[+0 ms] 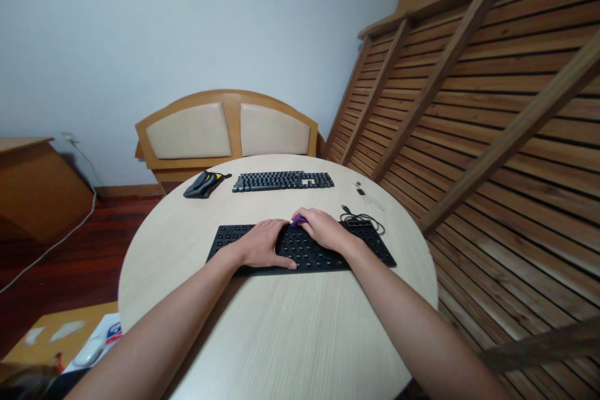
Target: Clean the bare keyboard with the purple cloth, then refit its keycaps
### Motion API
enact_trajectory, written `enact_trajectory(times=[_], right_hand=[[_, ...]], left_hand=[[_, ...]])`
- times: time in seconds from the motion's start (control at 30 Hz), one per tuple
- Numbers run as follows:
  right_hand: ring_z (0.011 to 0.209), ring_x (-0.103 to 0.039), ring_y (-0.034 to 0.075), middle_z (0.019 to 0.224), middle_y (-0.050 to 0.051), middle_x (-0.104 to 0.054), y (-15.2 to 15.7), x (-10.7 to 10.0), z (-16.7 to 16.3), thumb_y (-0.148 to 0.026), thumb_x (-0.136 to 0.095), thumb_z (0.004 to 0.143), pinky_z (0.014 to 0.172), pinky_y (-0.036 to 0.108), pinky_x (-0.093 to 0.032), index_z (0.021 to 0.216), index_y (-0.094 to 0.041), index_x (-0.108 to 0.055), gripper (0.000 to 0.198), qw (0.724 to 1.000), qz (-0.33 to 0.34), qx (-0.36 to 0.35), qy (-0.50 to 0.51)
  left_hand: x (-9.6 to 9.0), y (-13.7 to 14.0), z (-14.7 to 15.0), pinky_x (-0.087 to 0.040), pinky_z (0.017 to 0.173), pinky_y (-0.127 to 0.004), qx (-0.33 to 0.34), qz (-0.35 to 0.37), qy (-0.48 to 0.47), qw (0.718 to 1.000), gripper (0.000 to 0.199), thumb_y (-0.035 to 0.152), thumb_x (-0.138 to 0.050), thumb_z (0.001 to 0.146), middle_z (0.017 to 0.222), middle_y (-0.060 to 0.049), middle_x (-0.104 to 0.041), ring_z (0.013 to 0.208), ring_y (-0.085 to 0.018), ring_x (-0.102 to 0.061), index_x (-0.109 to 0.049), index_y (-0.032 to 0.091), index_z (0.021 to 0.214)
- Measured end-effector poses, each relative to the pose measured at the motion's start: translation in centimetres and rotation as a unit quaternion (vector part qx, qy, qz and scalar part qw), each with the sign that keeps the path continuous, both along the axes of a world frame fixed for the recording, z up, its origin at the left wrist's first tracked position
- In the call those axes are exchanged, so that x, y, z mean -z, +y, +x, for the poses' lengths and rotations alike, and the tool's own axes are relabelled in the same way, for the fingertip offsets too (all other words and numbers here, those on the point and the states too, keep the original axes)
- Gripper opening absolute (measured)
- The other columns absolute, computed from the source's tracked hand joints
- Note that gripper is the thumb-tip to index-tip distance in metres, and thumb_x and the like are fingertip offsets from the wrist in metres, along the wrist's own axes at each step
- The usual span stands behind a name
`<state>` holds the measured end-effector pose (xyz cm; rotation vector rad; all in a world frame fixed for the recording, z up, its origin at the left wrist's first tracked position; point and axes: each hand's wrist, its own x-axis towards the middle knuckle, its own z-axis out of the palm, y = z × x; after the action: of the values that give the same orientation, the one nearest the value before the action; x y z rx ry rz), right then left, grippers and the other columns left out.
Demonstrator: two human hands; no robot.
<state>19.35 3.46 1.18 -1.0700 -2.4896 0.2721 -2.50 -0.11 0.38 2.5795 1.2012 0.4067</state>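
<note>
In front of me lies a black keyboard (307, 256) with its keycaps off and its switches bare. My left hand (262, 244) rests across its middle, thumb spread along the front edge and fingers reaching toward the back edge. Close beside it, my right hand (323, 228) is closed on a small purple tool (299, 220) at the keyboard's far edge. The tool's working end is mostly hidden, so its kind is unclear. Behind the keyboard, rows of loose dark keycaps (272, 180) are laid out in keyboard order, with a few pale ones at the right.
A coiled black USB cable (370, 217) lies by the keyboard's right end. Small metal and black bits (360, 192) sit farther back. At the back left is a black and yellow item (205, 184). The round table (159, 250) stands near a slatted wooden frame (469, 106).
</note>
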Motion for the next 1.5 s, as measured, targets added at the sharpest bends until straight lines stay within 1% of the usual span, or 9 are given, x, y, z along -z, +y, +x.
enact_trajectory(times=[0.27,0.5,0.6,0.73,0.83,1.03,1.2,1.37,1.5], right_hand=[[0.101,-0.063,0.021,0.107,0.009,-0.070,0.7,-0.4,3.8,-0.009,-0.048,0.093,0.088,0.031,-0.045,0.111,-0.019,-0.063,0.025,0.998,-0.006,0.040,-0.038],[0.100,-0.064,0.022,0.108,0.009,-0.070,0.3,-0.8,7.5,-0.012,-0.048,0.094,0.085,0.031,-0.045,0.110,-0.019,-0.064,0.023,0.990,0.007,0.117,-0.073],[0.101,-0.064,0.022,0.110,0.009,-0.070,-0.1,-0.9,7.3,-0.014,-0.050,0.095,0.085,0.031,-0.045,0.113,-0.019,-0.062,0.023,0.990,0.016,0.119,-0.072],[0.102,-0.063,0.022,0.108,0.009,-0.070,-0.7,-1.2,6.1,-0.013,-0.055,0.092,0.086,0.031,-0.045,0.113,-0.020,-0.063,0.024,0.992,0.025,0.094,-0.085],[0.102,-0.063,0.022,0.108,0.009,-0.070,-1.1,-1.6,5.4,-0.010,-0.055,0.090,0.086,0.031,-0.044,0.110,-0.020,-0.065,0.024,0.991,0.034,0.082,-0.103],[0.096,-0.065,0.023,0.098,0.010,-0.071,-2.3,-3.1,4.8,-0.004,-0.051,0.091,0.080,0.031,-0.043,0.103,-0.018,-0.066,0.024,0.973,0.066,0.086,-0.202],[0.091,-0.066,0.026,0.093,0.012,-0.071,-3.3,-4.0,3.7,-0.010,-0.053,0.094,0.078,0.034,-0.043,0.098,-0.017,-0.068,0.017,0.959,0.080,0.081,-0.259],[0.089,-0.066,0.026,0.091,0.012,-0.071,-3.9,-4.2,3.9,-0.010,-0.052,0.095,0.076,0.033,-0.042,0.100,-0.017,-0.067,0.018,0.958,0.077,0.047,-0.271],[0.085,-0.065,0.024,0.088,0.010,-0.069,-4.0,-3.9,4.6,-0.009,-0.051,0.094,0.075,0.033,-0.041,0.099,-0.018,-0.065,0.017,0.962,0.081,0.039,-0.257]], left_hand=[[0.4,0.3,-0.2,-0.036,0.110,-0.051,-0.002,-0.004,0.004,1.000,0.105,0.082,-0.065,0.064,0.141,-0.020,-0.051,0.130,-0.038,-0.049,-0.042,0.014,0.141],[0.3,0.2,-0.2,-0.035,0.112,-0.050,-0.003,-0.009,0.012,1.000,0.105,0.082,-0.063,0.066,0.144,-0.020,-0.049,0.132,-0.037,-0.047,-0.041,0.014,0.142],[0.3,0.2,-0.2,-0.034,0.112,-0.050,-0.003,-0.010,0.013,1.000,0.106,0.082,-0.063,0.066,0.144,-0.021,-0.048,0.132,-0.037,-0.047,-0.040,0.013,0.142],[0.2,0.0,-0.1,-0.033,0.112,-0.051,-0.008,-0.008,0.015,1.000,0.103,0.081,-0.064,0.067,0.146,-0.019,-0.047,0.133,-0.037,-0.045,-0.040,0.016,0.143],[0.1,-0.1,0.0,-0.033,0.113,-0.049,-0.012,-0.010,0.020,1.000,0.105,0.081,-0.063,0.067,0.146,-0.020,-0.047,0.134,-0.037,-0.045,-0.040,0.013,0.143],[0.1,0.0,0.0,-0.034,0.113,-0.049,-0.013,-0.007,0.017,1.000,0.106,0.082,-0.064,0.066,0.145,-0.019,-0.048,0.133,-0.037,-0.046,-0.040,0.014,0.143],[0.3,0.2,-0.1,-0.035,0.112,-0.049,-0.010,-0.006,0.017,1.000,0.106,0.083,-0.063,0.066,0.144,-0.021,-0.049,0.132,-0.036,-0.047,-0.041,0.013,0.142],[0.3,0.3,-0.2,-0.035,0.112,-0.049,-0.011,-0.008,0.016,1.000,0.105,0.083,-0.063,0.065,0.144,-0.019,-0.049,0.132,-0.036,-0.048,-0.041,0.015,0.142],[0.3,0.2,-0.1,-0.035,0.111,-0.050,-0.015,-0.008,0.013,1.000,0.104,0.083,-0.063,0.065,0.145,-0.018,-0.049,0.132,-0.037,-0.047,-0.041,0.017,0.142]])
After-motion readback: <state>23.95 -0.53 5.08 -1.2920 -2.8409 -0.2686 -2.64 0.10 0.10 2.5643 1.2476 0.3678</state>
